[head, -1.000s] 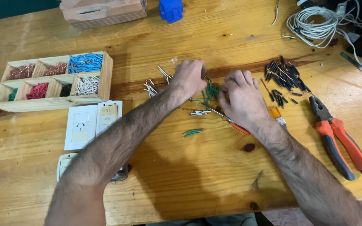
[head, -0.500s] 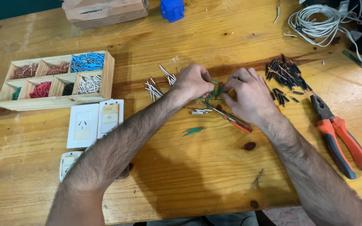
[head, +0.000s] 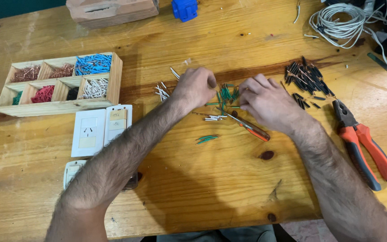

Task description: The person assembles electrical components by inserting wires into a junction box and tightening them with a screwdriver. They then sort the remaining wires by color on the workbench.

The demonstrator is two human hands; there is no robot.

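Left hand [head: 196,87] resting knuckles-up on the wooden tabletop [head: 211,188], fingers curled under; whether anything is pinched beneath cannot be told. Right hand [head: 267,102] lying just opposite, fingers bent toward the left hand, tips at the edge of the green wire pieces [head: 226,94]; grasp likewise hidden. Green wire pieces heaped in the gap between both hands, touching or nearly touching the fingertips of each. Two further green pieces [head: 207,139] lying apart, nearer the body, below the left hand. White wire pieces [head: 162,92] scattered just left of the left hand; a few more [head: 214,118] below the heap. Small red-handled tool [head: 252,130] lying diagonally, partly under the right hand. Black wire pieces [head: 304,78] piled to the right of the right hand, well apart from the green heap. Orange-handled pliers [head: 363,145] at far right. Compartmented wooden tray [head: 59,107] with sorted coloured pieces at left, white wall-socket plates [head: 99,130] just below it.
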